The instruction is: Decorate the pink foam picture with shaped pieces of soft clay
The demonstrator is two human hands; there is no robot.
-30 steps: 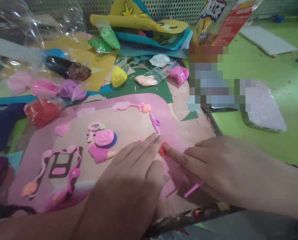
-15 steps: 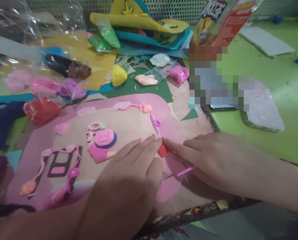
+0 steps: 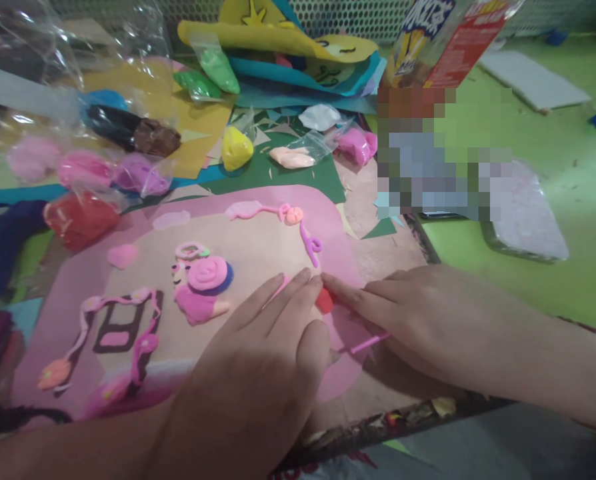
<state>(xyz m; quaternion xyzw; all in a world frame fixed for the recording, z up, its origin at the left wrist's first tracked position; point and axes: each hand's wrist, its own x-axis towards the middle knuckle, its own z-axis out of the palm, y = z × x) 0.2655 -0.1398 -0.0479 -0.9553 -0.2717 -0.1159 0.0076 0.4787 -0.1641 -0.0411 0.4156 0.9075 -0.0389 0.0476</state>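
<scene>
A pink-bordered paper picture (image 3: 258,257) lies in front of me, decorated with modelling clay. My left hand (image 3: 263,360) rests over its right half, fingers stretched out and fingertips beside a red clay piece (image 3: 325,301). The index finger of my right hand (image 3: 413,313) reaches to the same red piece from the right. Tucked under its other, curled fingers is a thin pink modelling tool (image 3: 369,343) with a greyish tip. A purple clay curl (image 3: 311,245) sits just above the fingertips. Further left is a clay figure (image 3: 203,290) with a pink spiral bun.
Bagged clay lies around the picture, including red (image 3: 82,219), yellow (image 3: 237,148) and pink (image 3: 358,145) lumps. Paper scraps cover the green sheet (image 3: 303,181). A snack bag (image 3: 448,47) stands at the back right, and a wrapped white block (image 3: 525,213) lies on the green table (image 3: 578,287).
My left fingers have spread slightly, showing a bit of pink between them. My right hand stays at the red piece. The whole view has shifted very slightly.
</scene>
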